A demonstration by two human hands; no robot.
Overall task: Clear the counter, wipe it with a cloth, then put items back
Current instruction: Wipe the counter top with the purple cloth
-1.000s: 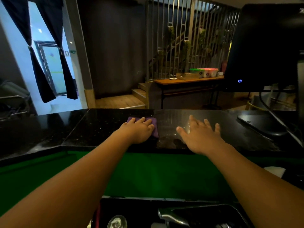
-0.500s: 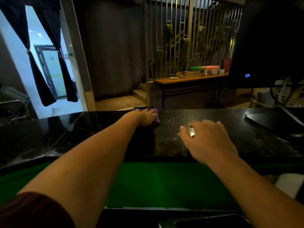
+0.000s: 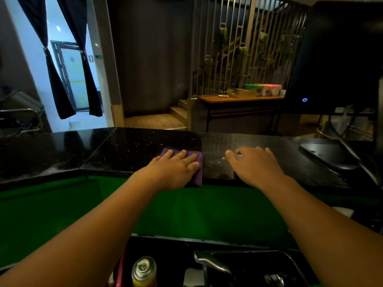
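Note:
A folded purple cloth (image 3: 198, 171) lies on the black speckled counter (image 3: 128, 150), reaching its near edge. My left hand (image 3: 174, 170) presses flat on the cloth with straight fingers. My right hand (image 3: 256, 165) rests on the bare counter to the right of the cloth, fingers slightly bent, holding nothing. The counter surface right of the cloth looks dusty or streaked; the part behind the cloth looks darker and glossy.
A dark monitor (image 3: 339, 59) with a blue power light stands at the right, its base (image 3: 329, 156) and cables on the counter. Below the counter are a green panel (image 3: 186, 212), a sink tap (image 3: 211, 263) and a spray can (image 3: 144, 271).
My left hand has pulled the cloth from the far side of the counter back to the near edge. My right hand stays on the counter in about the same spot.

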